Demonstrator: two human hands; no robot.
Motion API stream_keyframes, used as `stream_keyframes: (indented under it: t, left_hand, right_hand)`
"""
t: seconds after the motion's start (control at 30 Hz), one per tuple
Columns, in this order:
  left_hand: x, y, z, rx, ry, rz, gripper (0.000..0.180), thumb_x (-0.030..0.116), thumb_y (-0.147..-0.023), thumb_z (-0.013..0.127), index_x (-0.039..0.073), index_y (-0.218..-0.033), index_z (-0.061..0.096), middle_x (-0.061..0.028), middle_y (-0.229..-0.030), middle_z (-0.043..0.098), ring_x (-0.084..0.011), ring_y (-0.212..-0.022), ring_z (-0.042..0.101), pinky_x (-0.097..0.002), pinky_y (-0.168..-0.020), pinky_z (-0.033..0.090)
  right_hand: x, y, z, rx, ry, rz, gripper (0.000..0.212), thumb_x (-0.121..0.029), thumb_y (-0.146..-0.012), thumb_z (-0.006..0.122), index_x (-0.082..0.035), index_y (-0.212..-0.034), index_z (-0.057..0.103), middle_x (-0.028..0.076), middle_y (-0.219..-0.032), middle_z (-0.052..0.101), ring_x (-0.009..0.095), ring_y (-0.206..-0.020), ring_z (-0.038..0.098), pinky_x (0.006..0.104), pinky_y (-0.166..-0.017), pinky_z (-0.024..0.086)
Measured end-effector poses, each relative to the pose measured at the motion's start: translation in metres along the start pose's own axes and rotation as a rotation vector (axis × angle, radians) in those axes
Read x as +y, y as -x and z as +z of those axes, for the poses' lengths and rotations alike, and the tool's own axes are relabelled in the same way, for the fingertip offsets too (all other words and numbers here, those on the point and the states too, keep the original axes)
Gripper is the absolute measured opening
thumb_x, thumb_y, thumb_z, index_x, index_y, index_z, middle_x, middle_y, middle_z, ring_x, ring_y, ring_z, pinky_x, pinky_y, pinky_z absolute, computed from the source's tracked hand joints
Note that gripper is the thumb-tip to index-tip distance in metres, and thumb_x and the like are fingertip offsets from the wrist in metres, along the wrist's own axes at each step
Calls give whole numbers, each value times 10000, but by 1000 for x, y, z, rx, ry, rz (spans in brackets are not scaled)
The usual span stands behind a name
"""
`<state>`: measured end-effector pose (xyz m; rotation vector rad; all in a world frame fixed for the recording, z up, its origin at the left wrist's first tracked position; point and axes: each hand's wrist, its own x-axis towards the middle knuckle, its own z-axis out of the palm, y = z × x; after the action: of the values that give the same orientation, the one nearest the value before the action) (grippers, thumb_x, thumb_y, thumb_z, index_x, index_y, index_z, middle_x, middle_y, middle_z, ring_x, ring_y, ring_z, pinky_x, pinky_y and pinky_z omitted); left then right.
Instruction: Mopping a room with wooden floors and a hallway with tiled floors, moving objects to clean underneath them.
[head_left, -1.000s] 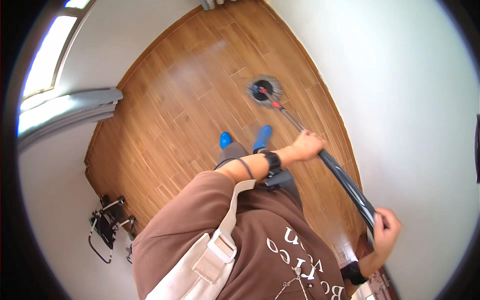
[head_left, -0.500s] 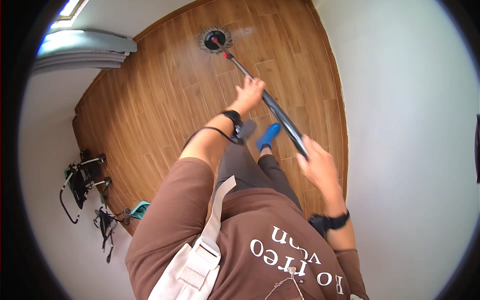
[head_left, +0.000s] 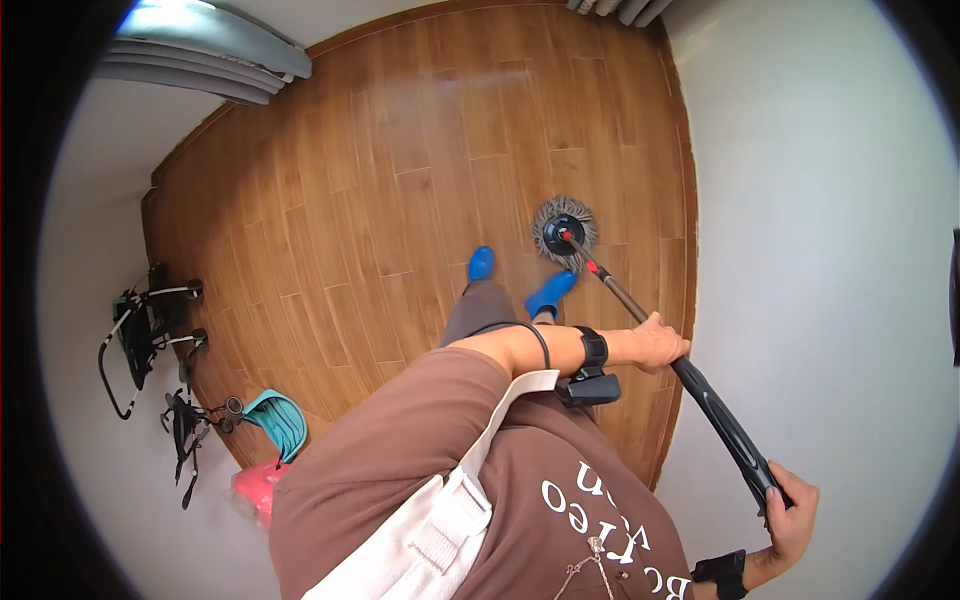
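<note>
A round mop head (head_left: 551, 213) with grey strands and a black disc lies on the wooden floor, just beyond my right foot. Its pole slants from there down to the right, ending in a thick black grip (head_left: 722, 420). My left hand (head_left: 660, 343), with its arm reaching across my body, is closed around the pole where the metal shaft meets the grip. Near the grip's end, by the white wall, my right hand (head_left: 792, 512) is wrapped round it. Both wrists carry black straps with small devices.
Brown wood-look planks (head_left: 400, 220) cover the floor. A white wall (head_left: 800, 250) runs along the right. At the left stand folded wheeled frames (head_left: 150, 340), a teal fabric item (head_left: 277, 420) and a pink plastic bag (head_left: 258, 490). Grey curtains (head_left: 200, 60) hang at the far left. Blue shoe covers (head_left: 482, 263) are on my feet.
The mop head has come from the far floor back toward my feet and to the right. Both hands have moved right and nearer with the pole, staying closed on it.
</note>
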<state>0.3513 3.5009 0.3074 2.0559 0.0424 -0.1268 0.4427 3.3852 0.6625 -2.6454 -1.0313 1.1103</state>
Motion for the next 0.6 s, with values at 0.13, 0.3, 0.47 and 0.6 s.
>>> stream_keyframes:
  t: [0.13,0.3,0.47,0.6]
  left_hand:
    - [-46,64,-30,-13,-133,-126,145,184,-760,659,157,-867,566,-21,-812,645,-234,-860,639,-455,-730,387]
    - [-154,179,-65,283,-499,-511,174,157,-758,636,145,-903,540,-32,-954,614,-224,-979,598,-432,-751,445]
    - [-256,271,-92,895,-459,-717,267,132,-853,525,120,-1119,530,-126,-1228,508,-305,-1201,474,-476,-855,450]
    - [-263,307,-112,774,-335,-926,274,160,-895,489,175,-1161,549,-71,-1323,472,-338,-1310,366,-524,-929,424]
  right_hand:
    - [-21,-18,51,-20,-179,76,311,7,-740,557,55,-1034,647,96,-675,617,98,-489,539,243,-462,421]
    - [-100,-96,170,14,19,-372,308,-26,-776,614,-58,-1081,635,136,-902,656,286,-681,614,312,-630,488]
    - [-172,-174,287,35,178,-784,404,-124,-801,629,-40,-1189,550,147,-940,594,355,-727,619,422,-631,518]
    - [-181,-184,345,-24,205,-846,461,-125,-798,628,-11,-1230,515,174,-965,583,361,-753,622,432,-665,523]
